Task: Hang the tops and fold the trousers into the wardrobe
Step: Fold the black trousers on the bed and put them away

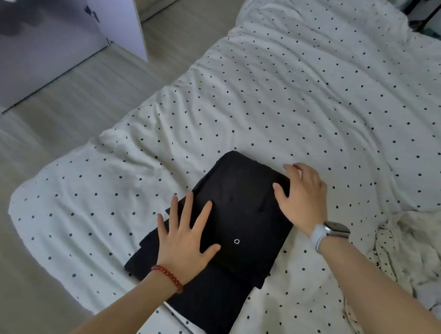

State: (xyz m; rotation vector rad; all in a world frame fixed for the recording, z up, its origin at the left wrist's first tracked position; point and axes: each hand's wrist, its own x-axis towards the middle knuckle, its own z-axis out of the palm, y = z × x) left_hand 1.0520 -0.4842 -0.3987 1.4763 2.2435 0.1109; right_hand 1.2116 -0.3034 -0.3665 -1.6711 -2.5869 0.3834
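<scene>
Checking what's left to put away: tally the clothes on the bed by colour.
Black: 1, the folded trousers, with the left hand and right hand flat on them.
White with dots: 1, the crumpled garment at the right bed edge.
Total: 2

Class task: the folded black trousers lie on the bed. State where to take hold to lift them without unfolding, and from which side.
Slide both hands under the long side edges of the folded black trousers, left hand from the left, right hand from the right. The stacked layers lie flat and would likely slip apart if pinched at one end.
</scene>
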